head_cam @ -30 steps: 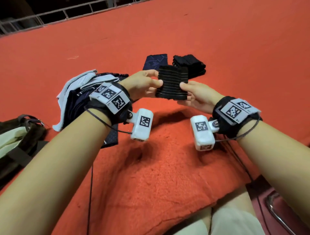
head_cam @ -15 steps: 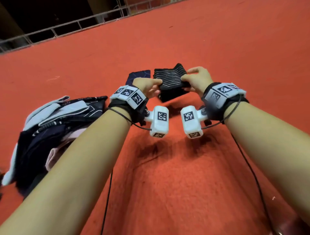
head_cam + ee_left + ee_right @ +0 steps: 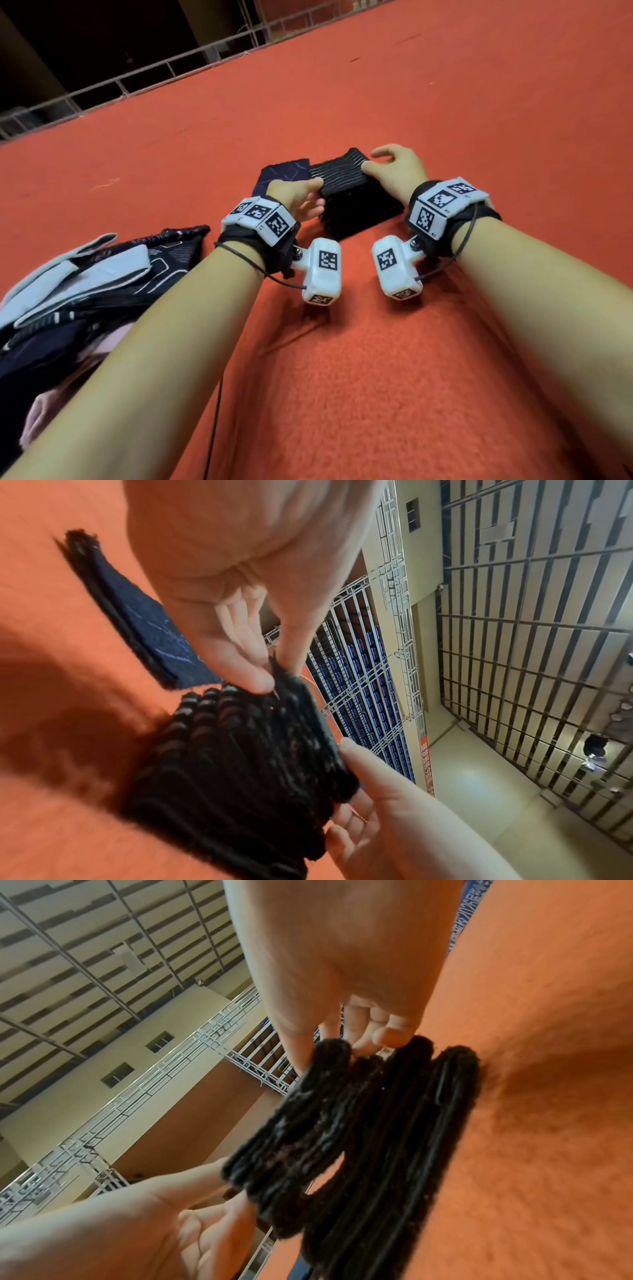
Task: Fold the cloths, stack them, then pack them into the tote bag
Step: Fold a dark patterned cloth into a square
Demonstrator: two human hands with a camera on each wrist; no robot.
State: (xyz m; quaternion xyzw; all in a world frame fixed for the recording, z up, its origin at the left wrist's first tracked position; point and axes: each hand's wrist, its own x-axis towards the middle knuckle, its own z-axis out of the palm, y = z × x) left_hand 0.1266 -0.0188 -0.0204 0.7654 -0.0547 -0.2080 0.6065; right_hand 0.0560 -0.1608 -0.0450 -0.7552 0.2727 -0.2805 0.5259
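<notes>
Our left hand [image 3: 297, 198] pinches the near-left corner of the black striped cloth [image 3: 337, 174] between thumb and fingertips; the left wrist view shows the thumb [image 3: 291, 639] on top and a finger [image 3: 240, 666] under the edge. Our right hand [image 3: 397, 168] grips the same cloth at its right edge, thumb on the upper face and fingers curled behind the fold, as the right wrist view shows. The folded cloth sits on top of the black stack [image 3: 359, 209], its edges roughly lined up with the layers below; from the right wrist view the top piece is still slightly lifted off the stack at the right side, with a gap between them. We cannot tell whether it rests fully on the stack at the left side.

Landmark: the black stack. It lies on the orange blanket [image 3: 376, 377], between our two wrists and just beyond them. Touching or just beside the stack on its left lies a folded navy cloth [image 3: 281, 171] with a thin line pattern, flat on the blanket. Well to the left of the stack and nearer to us is a loose heap of unfolded cloths [image 3: 75, 291], dark navy, pale blue and pink, partly under our left forearm. Far beyond the stack, a metal railing [image 3: 154, 72] runs along the blanket's far edge. Each wrist carries a white camera unit with black-and-white markers.
</notes>
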